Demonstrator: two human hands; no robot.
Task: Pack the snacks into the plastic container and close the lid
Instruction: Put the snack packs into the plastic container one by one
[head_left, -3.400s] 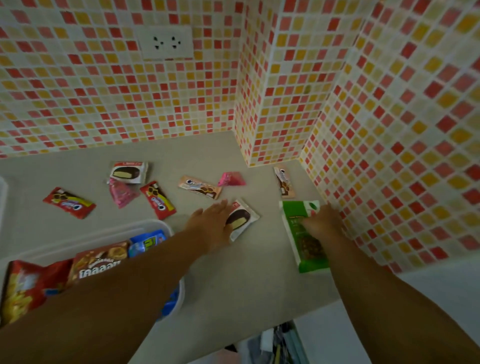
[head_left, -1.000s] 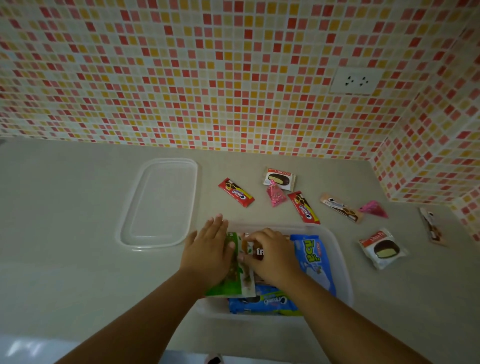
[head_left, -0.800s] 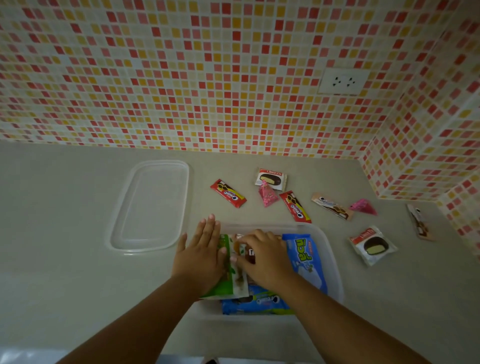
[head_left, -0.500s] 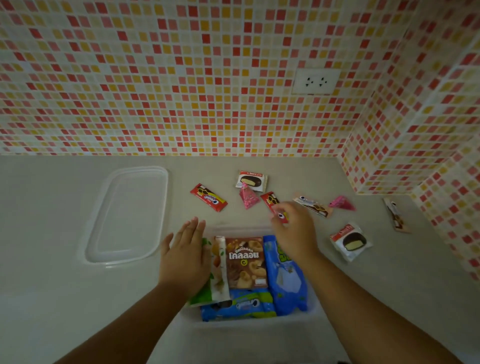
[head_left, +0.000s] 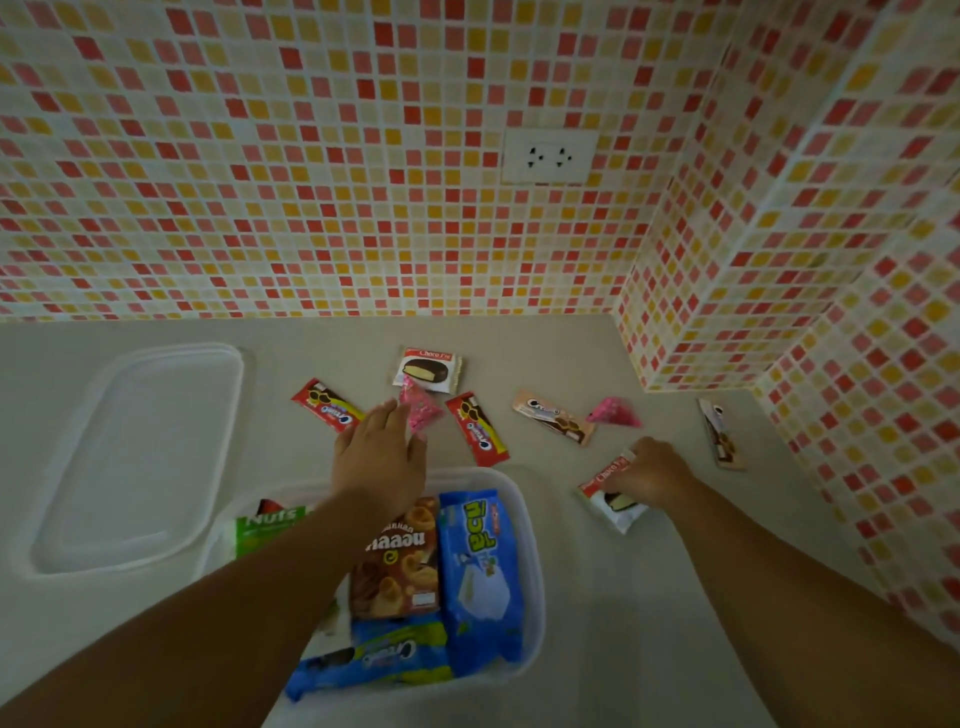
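1. Change: both your hands have left the container (head_left: 524, 525) and gone out to the loose snacks on the desk (head_left: 156, 649). 0.5 s ago the left hand was flat on the green nut pack (head_left: 265, 525) at the container's left side, and the right hand was over the red cookie packs.

2. Left hand (head_left: 382, 457): now past the far rim, fingers extended, relaxed grip, holding nothing. Fingertips lie just beside the pink candy (head_left: 418, 408) and a red cookie pack (head_left: 324, 405). Contact not confirmed.

3. Right hand (head_left: 649, 475): fingers curled down onto the choco pie (head_left: 613, 499) right of the container, grasping it. The pie is still on the desk.

4. Container status: holds the nut pack, a brown snack bag (head_left: 397, 561), a blue bag (head_left: 480, 561) and a blue cookie roll (head_left: 374, 660).

5. Meaning: the large-item arranging looks done. Approx. 8 small items remain on the desk. The lid (head_left: 140, 457) lies well apart, left of the container, so closing isn't due yet.
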